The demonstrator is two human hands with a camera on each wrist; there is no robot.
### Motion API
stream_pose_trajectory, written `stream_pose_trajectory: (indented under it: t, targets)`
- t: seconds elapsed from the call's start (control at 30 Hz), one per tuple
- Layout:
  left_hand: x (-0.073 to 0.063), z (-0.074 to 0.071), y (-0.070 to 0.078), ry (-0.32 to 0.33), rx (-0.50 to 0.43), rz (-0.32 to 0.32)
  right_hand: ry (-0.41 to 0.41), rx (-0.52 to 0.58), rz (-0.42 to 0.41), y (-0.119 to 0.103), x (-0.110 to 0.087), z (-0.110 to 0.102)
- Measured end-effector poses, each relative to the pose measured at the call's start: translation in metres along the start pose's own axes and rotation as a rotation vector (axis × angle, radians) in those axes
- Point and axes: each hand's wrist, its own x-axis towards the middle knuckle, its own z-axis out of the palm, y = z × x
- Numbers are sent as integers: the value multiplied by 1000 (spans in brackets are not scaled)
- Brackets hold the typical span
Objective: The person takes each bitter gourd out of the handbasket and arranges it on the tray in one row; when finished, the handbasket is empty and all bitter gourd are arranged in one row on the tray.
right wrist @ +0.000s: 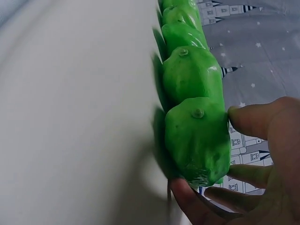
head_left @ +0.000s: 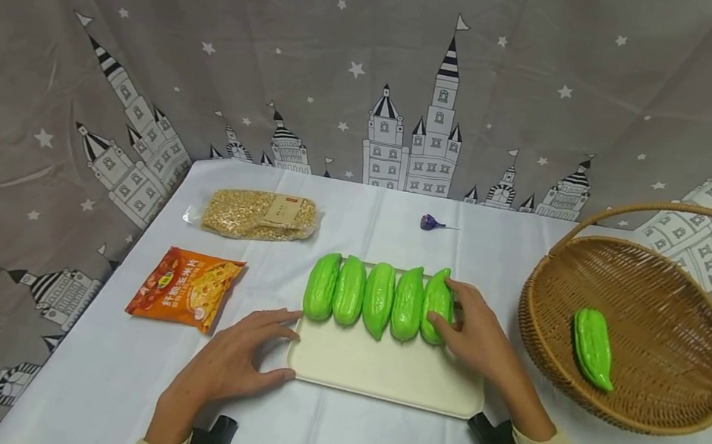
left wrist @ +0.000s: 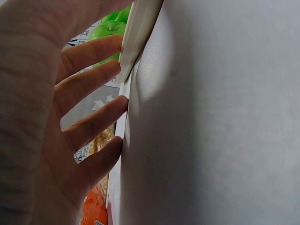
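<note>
Five green bitter melons stand side by side along the far half of a cream tray [head_left: 376, 367]. My right hand [head_left: 474, 332] holds the rightmost bitter melon [head_left: 436, 307], thumb on the near part and fingers around its right side and far end. In the right wrist view that bitter melon [right wrist: 199, 140] sits between the fingertips, the others lined up behind it. My left hand [head_left: 239, 354] is at the tray's left edge, fingers spread and fairly straight. In the left wrist view two fingertips rest against the tray rim [left wrist: 136, 37] while the lower fingers meet the white cloth.
A wicker basket [head_left: 670, 338] with a tall handle stands at the right, one bitter melon [head_left: 593, 348] inside. Left of the tray lie an orange snack bag [head_left: 185, 289] and a clear bag of yellow grains [head_left: 260, 215]. A purple-wrapped lollipop [head_left: 430, 222] lies behind the tray.
</note>
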Motion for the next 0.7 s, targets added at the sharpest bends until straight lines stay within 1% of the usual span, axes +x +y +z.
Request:
stream_pose_trajectory:
  t: [0.17, 0.33, 0.47, 0.6, 0.7]
  targets:
    - [0, 0, 0, 4, -3, 5, 7, 5, 9, 1, -2, 0]
    - [0, 1, 0, 15, -3, 19, 24, -27, 5, -4, -8, -7]
    - [0, 1, 0, 17, 0, 25, 37, -28, -19, -17, -15, -22]
    - [0, 1, 0, 15, 7, 22, 52, -4, -85, -34, -22, -41]
    - [1, 1, 1, 13, 8, 20, 84, -14, -135, -44, -25, -55]
